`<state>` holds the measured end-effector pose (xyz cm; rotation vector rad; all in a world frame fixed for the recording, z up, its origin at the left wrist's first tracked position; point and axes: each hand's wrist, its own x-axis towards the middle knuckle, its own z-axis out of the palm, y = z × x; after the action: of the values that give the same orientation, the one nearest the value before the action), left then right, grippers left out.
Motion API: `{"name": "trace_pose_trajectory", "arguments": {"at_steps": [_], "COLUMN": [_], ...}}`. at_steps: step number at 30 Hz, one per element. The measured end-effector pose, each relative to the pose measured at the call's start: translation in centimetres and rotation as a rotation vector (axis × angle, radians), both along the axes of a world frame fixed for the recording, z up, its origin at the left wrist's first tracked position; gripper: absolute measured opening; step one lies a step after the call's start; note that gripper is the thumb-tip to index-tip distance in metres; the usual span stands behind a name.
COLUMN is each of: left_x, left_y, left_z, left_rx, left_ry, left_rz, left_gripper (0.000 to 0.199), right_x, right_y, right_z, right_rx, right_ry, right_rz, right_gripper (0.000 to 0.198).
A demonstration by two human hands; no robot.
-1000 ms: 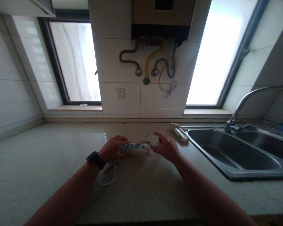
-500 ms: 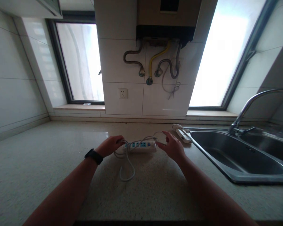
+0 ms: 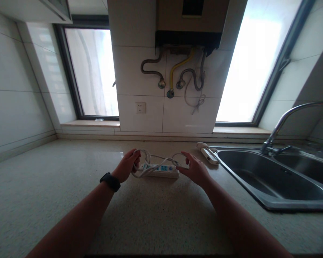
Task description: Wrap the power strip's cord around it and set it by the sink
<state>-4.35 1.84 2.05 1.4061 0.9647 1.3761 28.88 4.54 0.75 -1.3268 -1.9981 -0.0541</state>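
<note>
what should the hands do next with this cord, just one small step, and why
I'd probably bring the left hand slightly toward the right hand, gathering the slack between them. The left hand holds loops of the white cord at one end of the power strip, while loose strands cross above its sockets and another loop bows out by the right fingers.

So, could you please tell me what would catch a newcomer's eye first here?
Probably the two bright windows flanking the wall-mounted unit with its yellow hose. Then, on the counter, the left hand holding looped white cable, and the right hand by the power strip's right end.
</note>
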Motion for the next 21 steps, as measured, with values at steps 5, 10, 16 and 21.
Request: {"name": "trace_pose_trajectory", "arguments": {"at_steps": [5, 10, 16, 21], "left_x": [1.2, 1.6, 0.6, -0.9], "left_y": [-0.8, -1.3, -0.6, 0.0], "left_z": [0.6, 1.1, 1.3, 1.7], "left_rx": [-0.063, -0.107, -0.139, -0.096], "left_ry": [-0.135, -0.331, -0.512, -0.687], "left_rz": [0.033, 0.006, -0.064, -0.013], "left_gripper": [0.043, 0.039, 0.033, 0.025], "right_x": [-0.8, -1.3, -0.7, 0.8], "right_y": [-0.5, -0.6, -0.6, -0.8], "right_z": [0.1, -0.3, 0.0, 0.6], "right_rx": [-0.041, -0.168, -0.284, -0.277], "right_ry": [-0.003, -0.064, -0.061, -0.154], "right_rz": [0.159, 0.367, 0.425, 0.322], "right_gripper": [0.088, 0.089, 0.094, 0.114]}}
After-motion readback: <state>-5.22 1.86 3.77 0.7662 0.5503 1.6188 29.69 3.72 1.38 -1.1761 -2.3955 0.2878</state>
